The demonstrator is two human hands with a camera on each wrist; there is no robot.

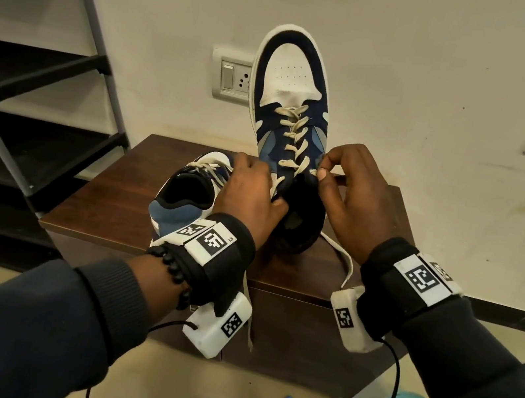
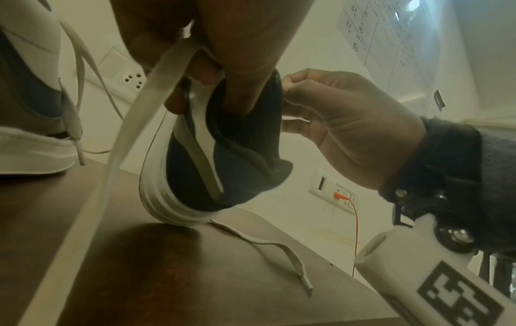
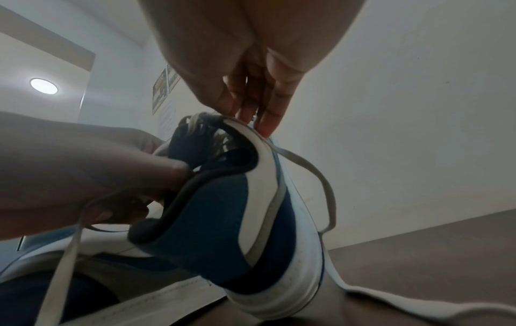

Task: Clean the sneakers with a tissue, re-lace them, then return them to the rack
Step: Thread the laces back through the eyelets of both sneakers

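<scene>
We see the wooden stand (image 1: 138, 185) crowded: the upright sneaker (image 1: 289, 113) stands on its heel at the middle, the second sneaker (image 1: 185, 193) lies just left of it, and a loose lace end (image 2: 279, 244) trails across the front right. The stand's bare right portion gives us room. The black rack (image 1: 29, 90) blocks the far left; a wall closes the back.

Both forearms in dark blue knit sleeves reach forward, each wrist wrapped in a black strap. The left hand (image 1: 248, 193) is turned palm down, its fingers curled and its thumb (image 3: 173, 169) pressed against the black padded collar (image 3: 212, 174) of the upright navy and white sneaker (image 1: 292, 127). The right hand (image 1: 355, 193) is raised just beside it, its thumb and forefinger (image 1: 322, 173) pinched together at the shoe's right edge on its off-white flat lace (image 3: 304, 164), the other fingers arched above
</scene>
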